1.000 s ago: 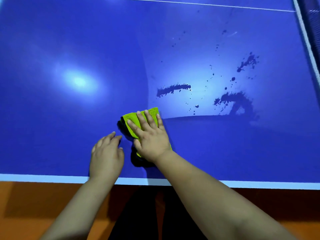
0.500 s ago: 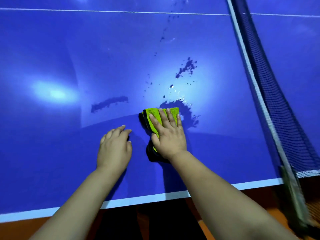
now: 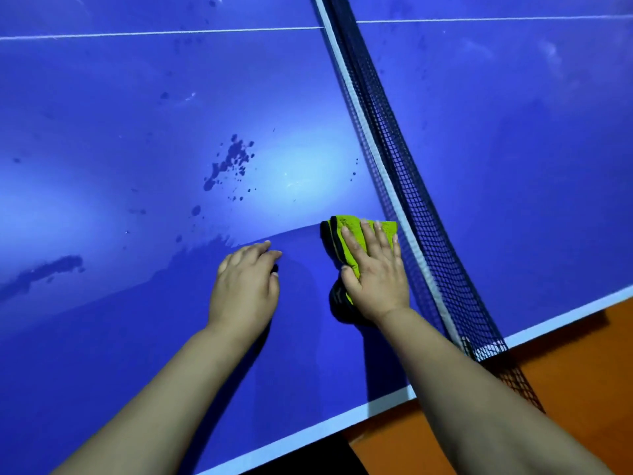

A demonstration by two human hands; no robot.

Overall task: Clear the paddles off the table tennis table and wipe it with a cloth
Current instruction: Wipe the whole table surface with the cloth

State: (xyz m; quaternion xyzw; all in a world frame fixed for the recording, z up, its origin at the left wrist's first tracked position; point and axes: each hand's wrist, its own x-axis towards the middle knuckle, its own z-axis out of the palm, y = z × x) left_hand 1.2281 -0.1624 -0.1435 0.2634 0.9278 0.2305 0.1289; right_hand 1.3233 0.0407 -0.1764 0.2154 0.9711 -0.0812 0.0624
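Head view: the right hand [image 3: 375, 272] lies flat on the folded green cloth [image 3: 356, 234], its grip spread, pressing the cloth onto the blue counter [image 3: 102, 114] just beside the net [image 3: 394, 159], likely for wiping pressure. The left hand [image 3: 245, 286], relaxed and holding nothing, rests farther from the net, probably as a brace. Wet splashes [image 3: 229, 162] lie unwiped beyond it.

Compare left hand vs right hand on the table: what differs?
Right hand presses flat on the green cloth; left hand rests bare on the table. Right hand sits next to the net; left hand is farther from it. Right fingers are spread; left fingers lie together. Both are palm down.
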